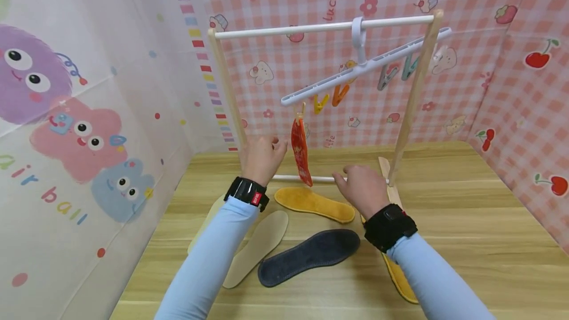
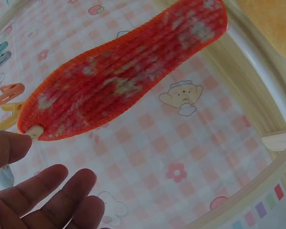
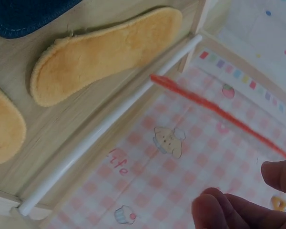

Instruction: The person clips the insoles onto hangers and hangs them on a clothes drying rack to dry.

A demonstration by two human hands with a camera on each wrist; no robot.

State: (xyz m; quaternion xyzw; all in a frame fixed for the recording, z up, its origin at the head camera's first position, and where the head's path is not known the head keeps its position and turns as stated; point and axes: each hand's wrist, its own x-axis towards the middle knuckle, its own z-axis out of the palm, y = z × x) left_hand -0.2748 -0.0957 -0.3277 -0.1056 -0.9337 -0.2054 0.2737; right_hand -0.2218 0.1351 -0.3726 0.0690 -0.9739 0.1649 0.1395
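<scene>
A red patterned insole hangs by one end from a pale clip at the lower left end of a tilted white hanger. My left hand is just left of the insole, fingers loosely bent and apart, holding nothing. In the left wrist view, the insole shows its broad face, with the thumb close to the clip. My right hand hovers in front of the rack's lower rod, fingers relaxed around nothing. The insole appears edge-on in the right wrist view.
The hanger hooks over the rack's white top rod. Yellow, orange, grey and teal clips hang along it. On the wooden table lie yellow, dark blue and beige insoles; another yellow insole is partly under the right arm.
</scene>
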